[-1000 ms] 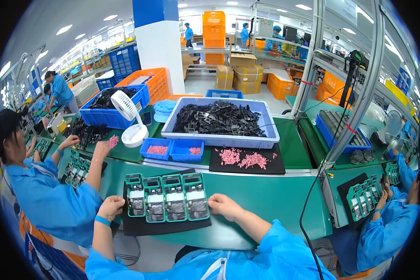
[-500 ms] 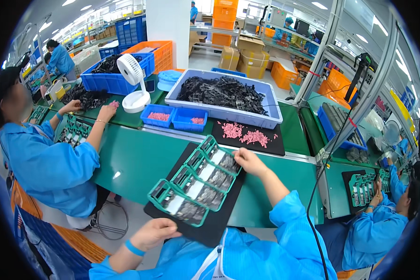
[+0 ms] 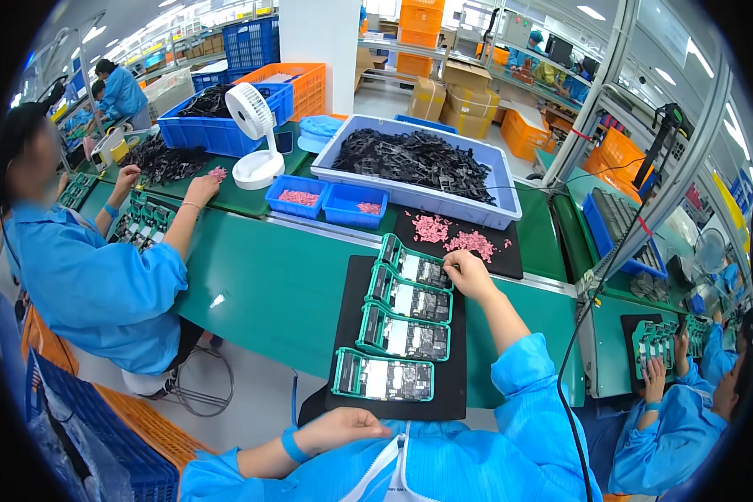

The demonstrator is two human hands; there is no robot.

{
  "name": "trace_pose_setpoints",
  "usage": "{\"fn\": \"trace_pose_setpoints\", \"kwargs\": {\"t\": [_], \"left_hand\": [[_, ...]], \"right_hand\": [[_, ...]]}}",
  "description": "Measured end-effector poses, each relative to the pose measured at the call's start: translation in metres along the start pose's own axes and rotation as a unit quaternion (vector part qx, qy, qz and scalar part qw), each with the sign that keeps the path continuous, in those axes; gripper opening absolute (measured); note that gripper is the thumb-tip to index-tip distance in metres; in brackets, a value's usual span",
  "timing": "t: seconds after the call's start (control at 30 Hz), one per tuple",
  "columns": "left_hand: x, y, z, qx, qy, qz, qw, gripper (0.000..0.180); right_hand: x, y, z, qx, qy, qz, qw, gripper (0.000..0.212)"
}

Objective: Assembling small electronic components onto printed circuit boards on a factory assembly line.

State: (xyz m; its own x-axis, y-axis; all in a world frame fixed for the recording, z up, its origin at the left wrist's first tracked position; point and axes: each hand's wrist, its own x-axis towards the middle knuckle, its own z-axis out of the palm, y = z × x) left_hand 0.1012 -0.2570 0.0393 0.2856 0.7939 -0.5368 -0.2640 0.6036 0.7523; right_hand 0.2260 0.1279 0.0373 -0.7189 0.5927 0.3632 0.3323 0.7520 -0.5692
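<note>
Several green plastic frames, each with a dark circuit board and a pale panel, lie in a column on a black mat in front of me. My right hand is at the right end of the farthest frame. Its thumb and fingers are pinched together, and whatever lies between them is hidden. My left hand hovers near my body, just below the nearest frame and apart from it. Its fingers are curled and pressed together, with their contents out of sight. Loose pink pieces lie on a dark mat beyond my right hand.
A grey-blue bin full of black plastic parts stands behind the mats. Two small blue trays with pink pieces and a white fan are to its left. Co-workers sit left and right. A black cable hangs at my right.
The frames and the mat beneath them have turned from a slant to nearly square with me. My right hand stays by the far frame; my left hand has shifted right. The view has shifted slightly.
</note>
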Motion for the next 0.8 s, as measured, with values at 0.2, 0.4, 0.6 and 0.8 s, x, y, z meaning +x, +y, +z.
{"fn": "trace_pose_setpoints", "kwargs": {"t": [0.2,0.4,0.6,0.8], "left_hand": [[-0.054,0.060,-0.018,0.262,0.094,0.096,0.956,0.011],[-0.059,0.091,-0.026,0.380,0.216,0.248,0.865,0.007],[-0.006,0.048,-0.025,0.190,0.219,0.312,0.905,0.007],[0.013,0.051,-0.005,0.191,0.217,0.351,0.891,0.007]], "right_hand": [[0.012,-0.004,0.004,-0.129,-0.013,-0.040,0.991,0.005],[0.023,-0.011,0.000,-0.204,-0.034,-0.111,0.972,0.005],[0.031,-0.014,-0.003,-0.282,-0.088,-0.163,0.941,0.004],[0.020,-0.006,-0.006,-0.258,-0.095,-0.162,0.948,0.005]]}}
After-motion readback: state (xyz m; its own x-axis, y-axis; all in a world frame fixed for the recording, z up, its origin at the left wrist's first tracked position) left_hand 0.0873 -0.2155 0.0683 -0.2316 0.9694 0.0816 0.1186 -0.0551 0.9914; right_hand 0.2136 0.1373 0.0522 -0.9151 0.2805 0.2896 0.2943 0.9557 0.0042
